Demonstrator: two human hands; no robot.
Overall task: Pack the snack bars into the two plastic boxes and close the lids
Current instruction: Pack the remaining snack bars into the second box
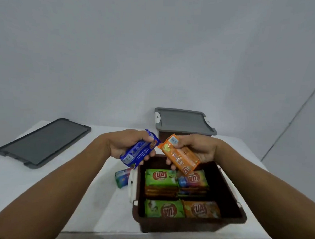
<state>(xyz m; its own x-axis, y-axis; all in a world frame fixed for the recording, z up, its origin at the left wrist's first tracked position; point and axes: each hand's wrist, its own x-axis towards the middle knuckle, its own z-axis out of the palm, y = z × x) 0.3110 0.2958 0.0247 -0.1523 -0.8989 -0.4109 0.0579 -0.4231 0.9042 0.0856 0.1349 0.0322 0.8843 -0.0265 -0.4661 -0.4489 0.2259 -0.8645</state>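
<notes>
Brown plastic forms the open box (190, 224) nearest us on the white table (61, 178). Over its far edge we hold two bars, one in each hand. Our left hand (123, 145) has its fingers curled round a blue bar (139, 151), which tilts down towards the left. Our right hand (200, 149) clamps an orange bar (179, 155) between thumb and fingers, and this bar slants down to the right above the box's far half. The upper ends of the two bars nearly meet; we cannot tell whether they touch.

Inside the box, bars lie in four places. A green bar (160, 177) lies at the far left on top of a stack, and a mixed-colour bar (193, 178) tops a stack just beside it at the far right. A second green bar (163, 208) sits at the near left, and a second orange one (201, 208) at the near right. A white latch (131, 186) hangs on the box's left wall. Just left of the latch a stray bar (122, 177), blue and green, lies on the table.

Behind our hands stands the far box (162, 136), with a grey lid (183, 121) on top of it. A loose lid (43, 142), also grey, lies flat on the table well to the left.
</notes>
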